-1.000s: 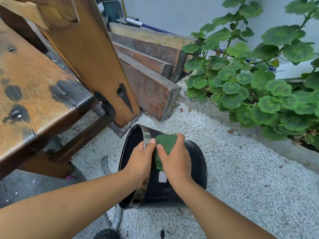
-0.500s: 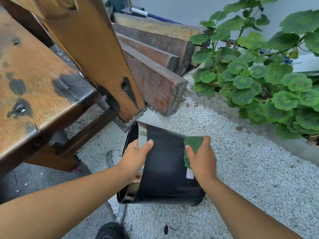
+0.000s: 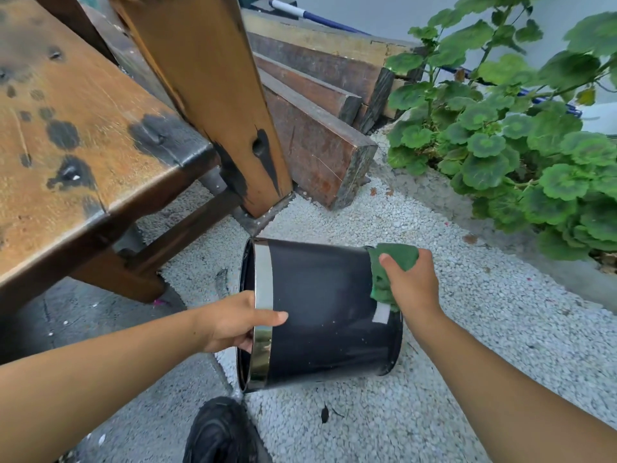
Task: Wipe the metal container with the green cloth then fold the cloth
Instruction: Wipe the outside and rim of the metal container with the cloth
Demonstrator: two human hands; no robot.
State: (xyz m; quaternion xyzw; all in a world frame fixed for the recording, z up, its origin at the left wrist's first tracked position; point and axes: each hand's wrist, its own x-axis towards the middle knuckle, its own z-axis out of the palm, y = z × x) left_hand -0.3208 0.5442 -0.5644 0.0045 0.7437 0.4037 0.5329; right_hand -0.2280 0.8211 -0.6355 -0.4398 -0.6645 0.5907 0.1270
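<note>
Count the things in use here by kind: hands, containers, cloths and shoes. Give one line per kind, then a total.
Hands: 2, the left hand and the right hand
Containers: 1, the metal container
Cloths: 1, the green cloth
Shoes: 1, the black shoe
Total: 5

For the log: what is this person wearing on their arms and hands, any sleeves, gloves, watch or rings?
Nothing worn shows. The left forearm and right forearm are bare to the frame edge, with no sleeve in view. The left hand and right hand are ungloved, and no watch, bracelet or ring shows on the wrists or the visible fingers.
</note>
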